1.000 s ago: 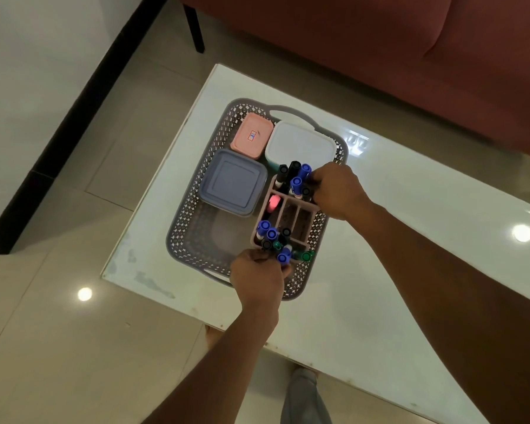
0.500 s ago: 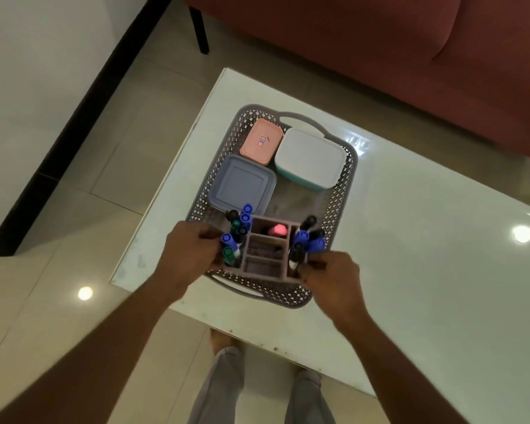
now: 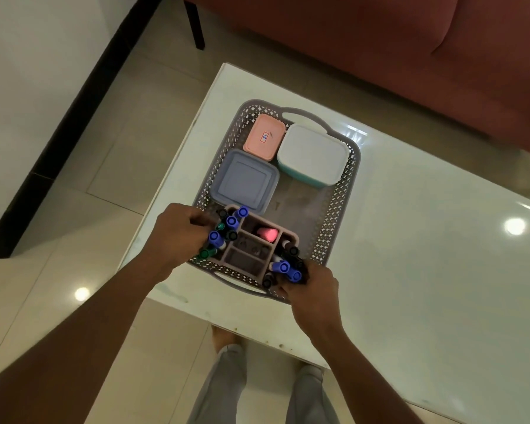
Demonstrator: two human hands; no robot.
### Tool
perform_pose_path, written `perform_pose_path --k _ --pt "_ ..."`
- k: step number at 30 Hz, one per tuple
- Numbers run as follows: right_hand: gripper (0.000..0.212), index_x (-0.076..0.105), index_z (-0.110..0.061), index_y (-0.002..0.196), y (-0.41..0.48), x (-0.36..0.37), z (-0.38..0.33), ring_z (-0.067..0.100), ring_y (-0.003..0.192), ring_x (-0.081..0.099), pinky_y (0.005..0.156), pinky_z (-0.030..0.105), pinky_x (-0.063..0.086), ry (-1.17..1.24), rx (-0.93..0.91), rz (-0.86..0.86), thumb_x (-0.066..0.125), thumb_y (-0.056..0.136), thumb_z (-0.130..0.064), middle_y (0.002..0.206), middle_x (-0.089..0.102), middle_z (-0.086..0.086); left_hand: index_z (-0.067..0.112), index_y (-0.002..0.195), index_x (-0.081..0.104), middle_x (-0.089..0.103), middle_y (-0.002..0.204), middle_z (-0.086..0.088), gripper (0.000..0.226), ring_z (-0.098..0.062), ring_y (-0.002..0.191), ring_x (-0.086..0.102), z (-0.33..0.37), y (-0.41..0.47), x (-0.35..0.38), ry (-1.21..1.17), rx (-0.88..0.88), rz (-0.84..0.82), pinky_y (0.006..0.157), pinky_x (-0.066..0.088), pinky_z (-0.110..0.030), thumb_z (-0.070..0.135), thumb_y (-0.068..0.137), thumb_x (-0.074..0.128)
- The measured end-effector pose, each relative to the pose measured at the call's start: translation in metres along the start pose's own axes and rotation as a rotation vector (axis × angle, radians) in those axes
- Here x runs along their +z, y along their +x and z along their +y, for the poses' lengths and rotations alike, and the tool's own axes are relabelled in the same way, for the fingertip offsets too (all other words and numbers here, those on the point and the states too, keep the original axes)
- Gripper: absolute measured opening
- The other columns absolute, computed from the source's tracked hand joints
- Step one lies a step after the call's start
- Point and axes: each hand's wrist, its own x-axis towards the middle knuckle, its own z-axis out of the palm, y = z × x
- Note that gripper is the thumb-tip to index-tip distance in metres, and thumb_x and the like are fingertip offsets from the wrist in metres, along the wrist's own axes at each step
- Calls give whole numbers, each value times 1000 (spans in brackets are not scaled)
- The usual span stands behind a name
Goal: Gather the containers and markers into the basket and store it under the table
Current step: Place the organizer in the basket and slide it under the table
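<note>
A grey perforated basket sits on the white table near its left corner. Inside, at the far end, lie a pink lidded box, a white box with a teal base and a blue-grey square container. At the near end stands a pink marker organizer with blue, black and green markers in its side slots. My left hand grips its left side. My right hand grips its right side, over the markers there.
A red sofa runs along the far side of the table, with a dark leg on the tiled floor. The table's near edge is just behind the basket's front handle. My legs stand below it.
The organizer was turned from lengthwise on the basket's right side to crosswise at its near end. My hands went from its far and near ends to its left and right sides.
</note>
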Motion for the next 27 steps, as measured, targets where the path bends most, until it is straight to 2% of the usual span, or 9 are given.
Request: perform_pose_path --k 4,10,13,16,18,20,22,25,27 --pt "20 73 -18 85 5 -2 3 22 72 72 71 43 61 0 4 7 69 80 1 75 74 2 18 86 77 74 75 -1 15 -14 66 71 -1 1 1 33 13 38 48 48 -16 6 78 72" --pt "26 72 -23 84 9 -8 1 22 71 74 70 41 62 75 -13 -23 65 85 1 77 76 5 13 86 75 73 75 -6 18 -11 56 68 -2 3 3 -7 -8 29 42 45 -10 -1 75 72" --pt "21 74 -12 98 12 -15 1 16 70 74 63 23 60 147 -1 -95 66 85 2 82 76 6 17 83 73 73 78 -4 21 -18 67 70 -2 1 2 10 6 20 43 47 -12 -2 75 72" --pt "23 72 -14 101 13 -21 3 13 68 74 56 14 54 231 -19 -114 63 87 1 84 76 4 17 82 74 75 79 -4 21 -25 71 73 -4 0 -3 -47 37 73 59 61 -29 -2 78 68" --pt "26 72 -16 100 12 -25 10 18 66 72 56 22 57 304 -51 62 56 91 3 82 75 5 16 83 75 74 77 -1 16 -25 69 72 -8 5 -6 -10 143 252 70 62 -39 5 82 64" --pt "26 71 -16 99 13 -29 20 21 71 69 64 35 59 235 -90 345 52 93 0 85 74 3 16 86 74 73 79 1 12 -16 68 67 -8 13 -10 84 270 448 73 56 -32 14 85 61" --pt "19 67 -20 100 16 -30 29 16 78 67 70 35 57 183 -81 539 53 93 -9 89 72 -4 14 97 70 71 89 0 15 -12 75 61 -8 26 -12 126 329 506 73 46 -24 21 87 60" --pt "24 61 -21 116 25 -24 40 5 87 63 68 19 49 161 -16 450 60 94 -30 102 68 -8 12 118 60 65 107 0 34 -17 93 61 -9 47 -13 124 272 256 82 49 -30 34 92 59" --pt "35 60 -16 120 35 -16 45 10 91 65 74 26 54 159 18 283 58 95 -41 107 69 -4 11 116 61 67 106 -3 36 -23 95 65 -9 54 -10 123 238 25 84 52 -38 39 94 56"
